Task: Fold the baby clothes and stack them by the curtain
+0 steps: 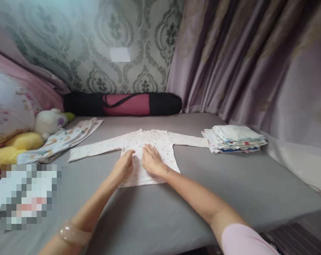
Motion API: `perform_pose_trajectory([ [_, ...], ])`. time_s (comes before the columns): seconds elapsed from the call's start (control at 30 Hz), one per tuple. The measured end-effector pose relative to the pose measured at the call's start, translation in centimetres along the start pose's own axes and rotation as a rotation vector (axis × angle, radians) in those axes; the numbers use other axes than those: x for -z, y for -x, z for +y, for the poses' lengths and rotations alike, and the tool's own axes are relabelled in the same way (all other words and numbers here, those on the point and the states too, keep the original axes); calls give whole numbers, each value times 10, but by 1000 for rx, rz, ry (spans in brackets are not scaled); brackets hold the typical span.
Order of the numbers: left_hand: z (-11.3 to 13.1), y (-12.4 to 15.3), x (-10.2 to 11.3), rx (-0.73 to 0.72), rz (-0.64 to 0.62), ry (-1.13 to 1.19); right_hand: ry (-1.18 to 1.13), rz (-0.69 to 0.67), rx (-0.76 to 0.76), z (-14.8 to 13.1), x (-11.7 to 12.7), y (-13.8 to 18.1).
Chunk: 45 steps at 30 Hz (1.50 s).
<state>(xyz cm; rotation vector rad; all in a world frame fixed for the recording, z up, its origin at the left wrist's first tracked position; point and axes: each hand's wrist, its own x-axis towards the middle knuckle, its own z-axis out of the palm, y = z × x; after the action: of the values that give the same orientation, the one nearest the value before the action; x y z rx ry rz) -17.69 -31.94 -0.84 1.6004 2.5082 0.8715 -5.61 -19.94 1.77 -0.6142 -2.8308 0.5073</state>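
Note:
A small white long-sleeved shirt (160,141) with a tiny coloured print lies spread on the grey bed sheet, both sleeves stretched out sideways. My right hand (152,159) rests flat on the middle of its front, fingers extended. Near the shirt's left side, my left hand (125,165) is turned on its edge, touching the cloth, with its thumb apart; the other fingers are bent and partly hidden. Neither hand grips anything visible. The end of the right sleeve reaches a stack of folded clothes (236,139).
Printed cloth (67,138) lies at left beside a yellow plush toy (24,141) and a white one (47,122). Along the wall stretches a black and maroon bag (125,104). Purple curtains (216,53) hang at right. A pixelated patch covers something at lower left.

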Motion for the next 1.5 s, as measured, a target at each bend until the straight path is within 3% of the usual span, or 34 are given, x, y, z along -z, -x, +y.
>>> perform_pose_trajectory([
  [0.07,6,-12,-23,-109,-11,-103,50,2,-21,12,-10,-3],
  [0.13,8,-16,-40,-124,-31,-211,55,19,-16,18,-16,0],
  [0.23,4,-10,-46,-93,-43,-315,63,23,-17,20,-16,10],
  [0.5,-9,13,-19,-98,-139,-395,62,-122,-33,51,10,42],
  [0.9,-30,39,16,43,-326,-373,56,-254,9,89,39,79],
  [1.27,-37,51,26,-27,-351,-417,87,-281,91,118,59,119],
  [1.5,-53,77,36,-137,-269,-438,60,-263,91,123,66,138],
])
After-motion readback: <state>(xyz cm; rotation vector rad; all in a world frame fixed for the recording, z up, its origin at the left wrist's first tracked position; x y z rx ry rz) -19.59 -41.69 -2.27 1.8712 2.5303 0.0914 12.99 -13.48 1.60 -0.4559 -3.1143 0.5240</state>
